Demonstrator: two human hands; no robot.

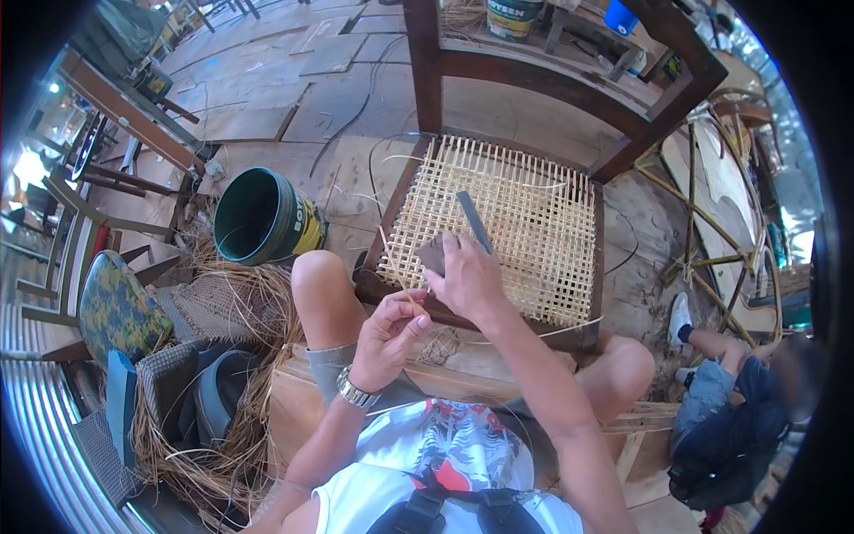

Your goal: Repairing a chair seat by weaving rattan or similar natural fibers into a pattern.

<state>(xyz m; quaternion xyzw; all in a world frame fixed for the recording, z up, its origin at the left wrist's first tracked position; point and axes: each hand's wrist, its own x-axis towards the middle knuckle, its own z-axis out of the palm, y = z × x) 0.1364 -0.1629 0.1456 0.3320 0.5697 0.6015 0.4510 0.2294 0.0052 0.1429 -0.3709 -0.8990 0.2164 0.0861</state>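
In front of me stands a dark wooden chair frame with a seat of woven cane, an open lattice with loose strand ends at its edges. My left hand, a metal watch on its wrist, is closed with thumb and fingers pinching a thin cane strip. Close to it, over the seat's near left part, my right hand is closed on a dark flat blade-like piece. A grey flat bar juts out beyond the right fingers; I cannot tell whether the two are joined.
A green bucket lies tipped on the floor at left. Below it are heaped loose cane strips and a camouflage-patterned cushion. Another person sits at right, near a bamboo-like frame. Another bucket stands at the back.
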